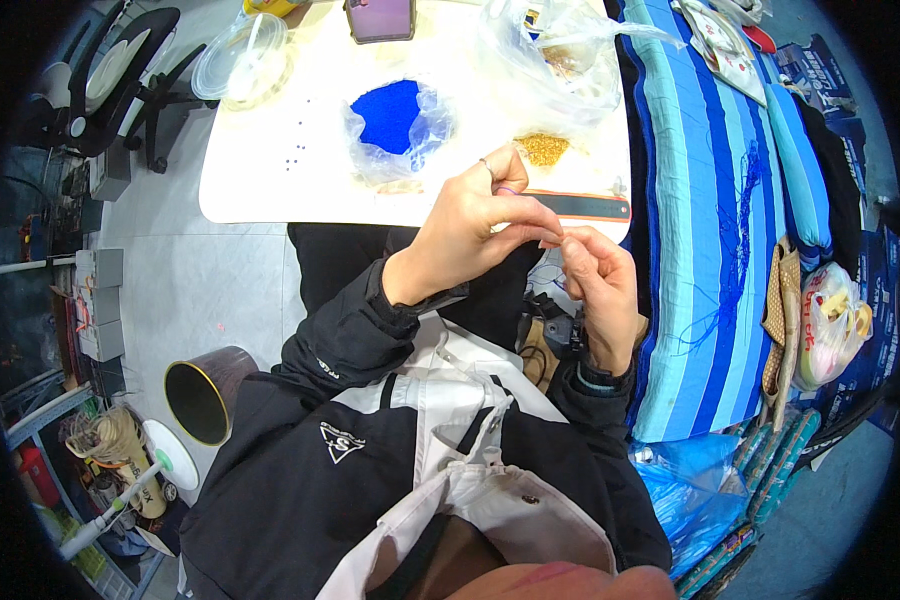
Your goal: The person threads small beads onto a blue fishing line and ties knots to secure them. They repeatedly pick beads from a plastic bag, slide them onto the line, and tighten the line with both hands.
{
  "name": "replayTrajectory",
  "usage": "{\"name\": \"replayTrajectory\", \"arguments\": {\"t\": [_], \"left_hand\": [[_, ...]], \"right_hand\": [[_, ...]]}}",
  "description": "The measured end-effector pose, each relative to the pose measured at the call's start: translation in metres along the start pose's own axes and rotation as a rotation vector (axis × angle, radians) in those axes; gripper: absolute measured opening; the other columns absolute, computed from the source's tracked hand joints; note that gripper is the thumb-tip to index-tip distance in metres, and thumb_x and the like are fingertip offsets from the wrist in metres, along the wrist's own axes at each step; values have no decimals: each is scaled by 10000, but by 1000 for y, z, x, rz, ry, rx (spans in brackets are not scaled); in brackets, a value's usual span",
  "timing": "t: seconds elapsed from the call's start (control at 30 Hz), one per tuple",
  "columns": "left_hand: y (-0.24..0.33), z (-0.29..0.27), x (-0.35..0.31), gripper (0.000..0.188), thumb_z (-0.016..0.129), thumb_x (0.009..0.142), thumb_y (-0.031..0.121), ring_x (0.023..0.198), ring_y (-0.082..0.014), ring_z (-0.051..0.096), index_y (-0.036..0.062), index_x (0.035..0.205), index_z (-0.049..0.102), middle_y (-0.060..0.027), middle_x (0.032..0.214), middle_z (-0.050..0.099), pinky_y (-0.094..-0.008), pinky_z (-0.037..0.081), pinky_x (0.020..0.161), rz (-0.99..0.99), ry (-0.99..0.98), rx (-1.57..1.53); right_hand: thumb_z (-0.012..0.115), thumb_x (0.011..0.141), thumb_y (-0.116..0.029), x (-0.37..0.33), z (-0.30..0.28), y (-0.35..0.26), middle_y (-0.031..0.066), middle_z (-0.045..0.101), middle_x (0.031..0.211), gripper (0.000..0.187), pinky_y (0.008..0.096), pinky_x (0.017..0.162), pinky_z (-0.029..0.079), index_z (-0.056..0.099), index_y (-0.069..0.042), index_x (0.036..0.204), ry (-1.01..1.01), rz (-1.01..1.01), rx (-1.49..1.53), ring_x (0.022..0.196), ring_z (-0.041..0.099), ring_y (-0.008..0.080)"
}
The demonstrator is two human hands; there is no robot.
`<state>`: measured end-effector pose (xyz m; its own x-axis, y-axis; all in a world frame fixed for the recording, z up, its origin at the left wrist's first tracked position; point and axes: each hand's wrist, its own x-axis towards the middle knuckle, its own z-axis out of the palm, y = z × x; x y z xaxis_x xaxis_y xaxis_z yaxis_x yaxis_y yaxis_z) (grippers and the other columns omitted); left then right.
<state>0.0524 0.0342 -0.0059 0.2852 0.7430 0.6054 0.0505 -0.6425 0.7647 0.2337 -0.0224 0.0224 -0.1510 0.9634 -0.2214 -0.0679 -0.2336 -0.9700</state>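
Note:
My left hand [467, 223] is closed in a pinch just over the near edge of the white table [260, 190]. Its fingertips meet those of my right hand [603, 290], which is pinched as well. Whatever lies between the fingertips is too small to make out. A bit of purple shows by the curled fingers of my left hand. Beyond the hands, a clear plastic bag of blue beads [388, 115] sits opened out on the table. A small heap of gold beads [542, 149] lies to its right. Near my fingers rests a dark strip with orange edges [580, 206].
A clear bag [560, 70], a phone [381, 18] and clear round tubs [240, 62] stand farther back on the table. To the right is a blue striped mattress [705, 260] with tangled blue thread [745, 220]. A bin [210, 392] stands on the floor at left.

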Motion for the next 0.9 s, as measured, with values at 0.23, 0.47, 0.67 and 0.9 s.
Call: {"name": "replayTrajectory", "arguments": {"t": [0.23, 0.47, 0.67, 0.9], "left_hand": [[11, -17, 3, 150, 758, 685, 18, 701, -168, 476, 65, 818, 708, -35, 747, 451, -279, 375, 608, -9, 16, 31], [25, -73, 12, 138, 656, 705, -80, 728, -199, 600, 20, 801, 656, -75, 781, 604, -288, 465, 643, -48, 83, 135], [19, -101, 18, 121, 645, 757, -73, 756, -165, 620, 8, 846, 658, -73, 835, 626, -251, 483, 621, 13, 36, 220], [-20, -98, 22, 84, 666, 796, 30, 797, -261, 599, 47, 866, 623, -78, 830, 617, -340, 452, 745, 114, -108, 479]], "right_hand": [[622, 921, -126, -7, -7, 7, -30, 597, 707, 125, 164, 462, 250, 662, -8, 914, 99, -196, 108, 508, 352, -3], [504, 985, -253, -10, -67, -15, -98, 273, 509, 175, 259, 598, 274, 523, -187, 824, -447, -634, 1196, 459, 186, 32], [562, 966, -194, -22, -100, -23, -98, 316, 534, 100, 242, 591, 239, 596, -156, 880, -443, -708, 1330, 487, 230, 16], [539, 982, -200, -21, -121, -12, -93, 312, 550, 131, 243, 562, 223, 594, -127, 888, -359, -664, 1433, 500, 229, 11]]}}
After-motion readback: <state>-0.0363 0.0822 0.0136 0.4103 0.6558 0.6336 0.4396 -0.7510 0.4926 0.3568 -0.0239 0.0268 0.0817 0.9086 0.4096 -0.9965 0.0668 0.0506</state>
